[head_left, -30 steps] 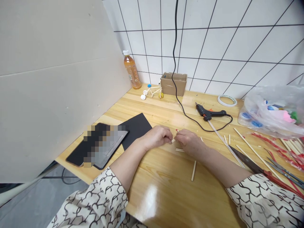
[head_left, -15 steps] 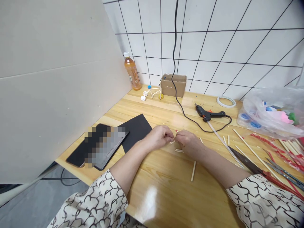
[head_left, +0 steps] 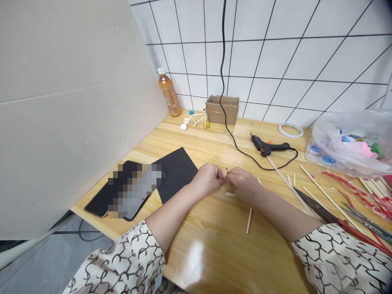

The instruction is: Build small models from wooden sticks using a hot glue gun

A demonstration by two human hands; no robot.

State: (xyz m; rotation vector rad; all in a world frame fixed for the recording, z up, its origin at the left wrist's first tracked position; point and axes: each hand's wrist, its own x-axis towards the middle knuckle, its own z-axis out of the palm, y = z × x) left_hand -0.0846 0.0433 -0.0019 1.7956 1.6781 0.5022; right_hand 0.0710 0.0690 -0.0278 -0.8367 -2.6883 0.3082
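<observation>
My left hand (head_left: 210, 179) and my right hand (head_left: 243, 183) meet fingertip to fingertip just above the table. Both are closed in a pinch; whatever small thing lies between the fingertips is hidden. A red tip (head_left: 227, 168) shows just past the fingers of my right hand. Short pale wooden sticks (head_left: 230, 194) stick out from beneath that hand. Nearer me, below the right wrist, lies another wooden stick (head_left: 249, 221). A sheet of black card (head_left: 176, 173) is beside my left hand, partly covered by the forearm.
A black glue gun (head_left: 269, 146) with its cord, a roll of tape (head_left: 290, 130) and scissors (head_left: 318, 206) lie to the right, near a plastic bag (head_left: 352, 143). At the back stand a cardboard box (head_left: 223, 111), a small stick model (head_left: 196, 118) and a bottle (head_left: 170, 96). Phone (head_left: 104, 200) at left.
My left hand has shifted slightly right, its fingers curling in closer to my right hand. A pale bit seen between the hands before is now hidden. My view has turned slightly.
</observation>
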